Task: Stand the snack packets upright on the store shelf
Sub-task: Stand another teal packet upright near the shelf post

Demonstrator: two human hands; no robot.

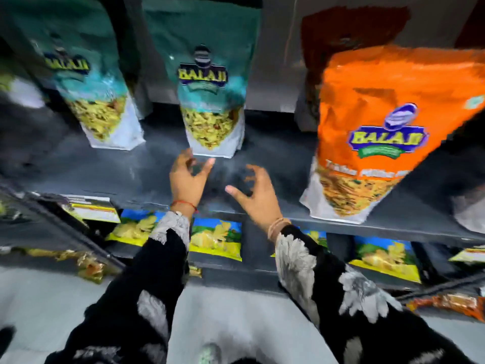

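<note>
centre teal packet (210,88): stands upright on the dark shelf (275,153), base near the front half; glossy film, clear lower window showing yellow-green snack mix
left teal packet (86,82): same design, upright, well apart from the centre one; same mix in its window
orange packet (380,132): right side of shelf, at the front edge, leaning a bit; crinkled glossy film, window shows orange-yellow mix
rear packets: darker ones behind the teal and orange rows, blurred
left hand (187,177): fingers spread and curled, holding nothing; fingertips just below the centre teal packet's base, contact unclear
right hand (257,195): fingers spread and curled, empty, over bare shelf between centre teal and orange packets
sleeves (315,271): black fabric, grey-white print; thin bands at both wrists
lower shelf (236,269): flat blue-yellow chip bags (216,240) in a row
frame: motion blur, small print unreadable
</note>
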